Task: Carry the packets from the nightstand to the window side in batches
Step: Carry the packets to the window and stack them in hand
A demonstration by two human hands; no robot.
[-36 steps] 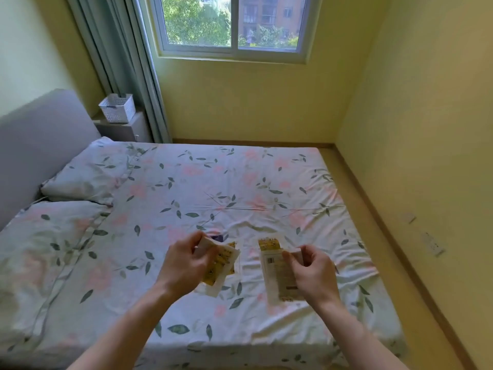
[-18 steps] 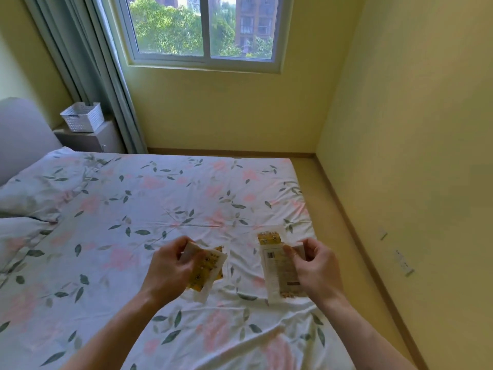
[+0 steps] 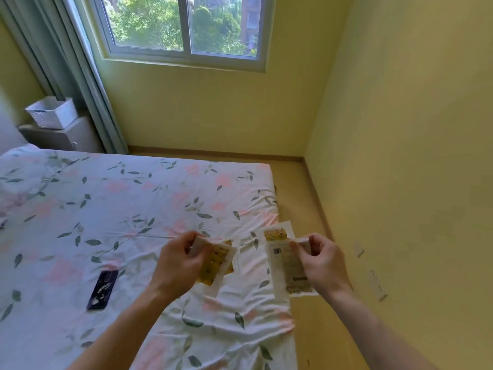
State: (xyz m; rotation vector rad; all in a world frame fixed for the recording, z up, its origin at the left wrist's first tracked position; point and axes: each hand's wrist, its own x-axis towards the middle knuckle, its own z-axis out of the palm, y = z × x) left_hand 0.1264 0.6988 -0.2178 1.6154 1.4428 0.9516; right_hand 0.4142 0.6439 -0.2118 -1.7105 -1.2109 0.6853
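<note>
My left hand (image 3: 179, 265) grips a small stack of yellow-and-white packets (image 3: 218, 264), held tilted over the bed. My right hand (image 3: 321, 263) pinches another set of white packets with yellow ends (image 3: 284, 260), their printed backs with a barcode facing me. Both hands hover above the right part of the floral bed (image 3: 133, 209). A dark blue packet (image 3: 102, 289) lies flat on the sheet to the left of my left forearm. The window (image 3: 184, 25) is straight ahead in the far wall.
A grey nightstand (image 3: 64, 134) with a white basket (image 3: 52, 112) stands at the far left beside a grey-green curtain (image 3: 80, 76). A strip of wooden floor (image 3: 301, 198) runs between the bed and the yellow right wall, and along the window wall.
The view has swung right and moved forward along the bed. Both hands still hold their packets. The dark blue packet on the sheet has come into view.
</note>
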